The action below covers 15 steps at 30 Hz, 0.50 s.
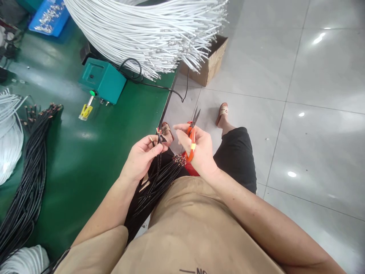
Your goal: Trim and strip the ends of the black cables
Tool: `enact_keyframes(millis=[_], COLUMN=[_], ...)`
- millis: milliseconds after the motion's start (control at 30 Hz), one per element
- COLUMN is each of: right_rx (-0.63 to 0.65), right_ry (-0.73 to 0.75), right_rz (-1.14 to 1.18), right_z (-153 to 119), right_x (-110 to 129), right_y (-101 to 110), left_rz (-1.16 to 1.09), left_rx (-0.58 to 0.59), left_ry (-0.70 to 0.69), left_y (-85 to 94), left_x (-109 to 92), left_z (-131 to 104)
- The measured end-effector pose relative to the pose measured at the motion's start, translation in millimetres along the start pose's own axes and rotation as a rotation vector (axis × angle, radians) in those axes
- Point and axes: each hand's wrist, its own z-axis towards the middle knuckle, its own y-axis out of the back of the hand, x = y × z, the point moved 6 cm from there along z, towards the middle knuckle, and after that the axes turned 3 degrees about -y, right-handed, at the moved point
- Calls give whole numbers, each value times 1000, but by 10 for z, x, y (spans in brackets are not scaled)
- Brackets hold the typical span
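Observation:
Between the thumb and fingers of my left hand [142, 156] are the ends of a few black cables [159, 152], with red and yellow inner wires showing at the tips. My right hand [201, 150] grips orange-handled scissors [192, 140], their dark blades pointing up and away from me, just right of the cable ends. The blades are apart from the cables. Across my lap lies a bundle of black cables [154, 186], its stripped ends gathered below my right hand.
On the green table [99, 152] at left stand a teal box-shaped device [104, 82], a large bundle of white cables [142, 34], more black cables [34, 171] and a blue tray [51, 17] of small metal parts. A cardboard box [211, 62] sits on the floor beyond the table edge.

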Motion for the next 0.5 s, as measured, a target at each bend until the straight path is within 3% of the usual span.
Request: enact_keyframes(millis=[300,500], right_rx=[104,56], right_ry=[20,15], right_rz=[-63,-33], right_z=[1,-25], right_x=[-122,-83], right_y=[-70,-44], left_rz=[5,35], left_rx=[-2,14], left_ry=[24,28], left_y=[1,-29], left_x=[18,9], left_z=[-2,-18])
